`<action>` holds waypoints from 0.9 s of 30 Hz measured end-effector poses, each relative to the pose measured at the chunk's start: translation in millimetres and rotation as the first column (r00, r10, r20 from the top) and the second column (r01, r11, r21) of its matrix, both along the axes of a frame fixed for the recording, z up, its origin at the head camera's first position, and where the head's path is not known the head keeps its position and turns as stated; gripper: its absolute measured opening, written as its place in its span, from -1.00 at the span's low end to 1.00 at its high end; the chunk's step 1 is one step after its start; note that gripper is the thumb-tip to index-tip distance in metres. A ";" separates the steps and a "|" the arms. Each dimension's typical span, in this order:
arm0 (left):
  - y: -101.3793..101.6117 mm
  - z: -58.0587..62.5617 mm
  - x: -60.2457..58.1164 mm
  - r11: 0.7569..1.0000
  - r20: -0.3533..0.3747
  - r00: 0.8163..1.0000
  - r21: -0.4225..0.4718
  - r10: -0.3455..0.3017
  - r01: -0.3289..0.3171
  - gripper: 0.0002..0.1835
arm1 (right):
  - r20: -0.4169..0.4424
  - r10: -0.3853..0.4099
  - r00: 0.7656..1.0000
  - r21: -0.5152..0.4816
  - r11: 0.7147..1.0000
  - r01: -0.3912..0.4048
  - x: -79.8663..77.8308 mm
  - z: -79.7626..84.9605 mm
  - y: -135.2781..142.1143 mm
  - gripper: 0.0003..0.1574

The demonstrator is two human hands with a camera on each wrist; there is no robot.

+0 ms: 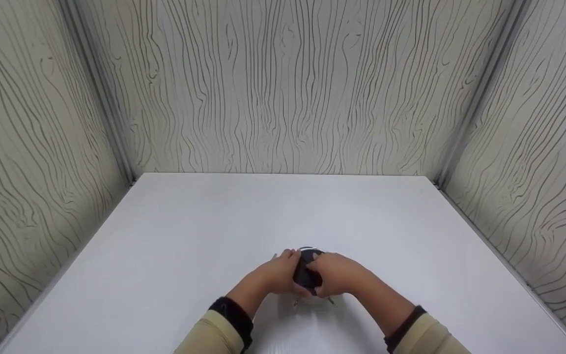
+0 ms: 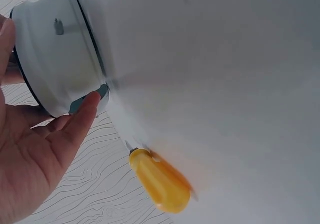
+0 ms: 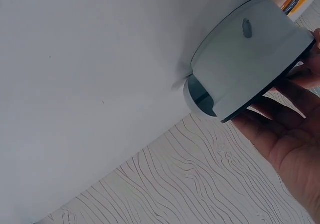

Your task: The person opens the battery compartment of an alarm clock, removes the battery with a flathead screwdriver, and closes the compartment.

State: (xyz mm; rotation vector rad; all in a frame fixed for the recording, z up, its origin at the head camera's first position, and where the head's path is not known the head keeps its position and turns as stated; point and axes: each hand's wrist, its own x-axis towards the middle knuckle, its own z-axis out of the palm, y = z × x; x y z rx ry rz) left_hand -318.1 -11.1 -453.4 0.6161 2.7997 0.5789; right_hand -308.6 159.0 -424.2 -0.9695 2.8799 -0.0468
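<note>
A drum-shaped white casing with black rims, which looks like a small alarm clock, stands on its flat side with its dark face upward. Two short metal legs splay out on the near side, and a thin bright arc shows at the far side. My left hand holds the casing round its left side. From the right, my right hand grips its rim, with a finger or thumb over the dark face. A screwdriver with a yellow handle lies beyond the left hand, mostly hidden by it in the head view.
A white table spreads around the hands. Wood-patterned panels rise behind it and on both sides, with grey metal posts at the back corners.
</note>
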 end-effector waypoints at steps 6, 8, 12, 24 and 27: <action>-0.8 2.6 1.0 1.000 -0.007 1.000 -0.011 -0.004 0.004 0.12 | 0.003 -0.002 1.000 -0.014 1.000 0.002 -2.1 -1.5 2.2 -0.56; -0.9 2.4 1.4 1.000 -0.007 1.000 -0.007 -0.009 0.009 0.11 | 0.021 -0.014 1.000 -0.035 0.999 0.015 -2.2 -1.4 3.2 -0.54; -1.7 0.3 1.1 1.000 -0.029 0.999 -0.012 -0.029 0.028 0.12 | 0.024 -0.010 1.000 -0.071 0.997 0.012 -2.2 -0.6 5.7 -0.50; -1.6 -2.8 -1.5 1.000 -0.029 0.999 -0.010 -0.019 0.019 0.12 | -0.074 0.080 0.994 -0.077 0.993 -0.086 -5.8 1.5 5.6 -0.86; -1.5 -2.0 -1.3 1.000 -0.021 1.000 -0.017 -0.013 0.012 0.13 | -0.093 0.088 0.992 -0.062 0.994 -0.093 -6.0 2.6 5.9 -0.89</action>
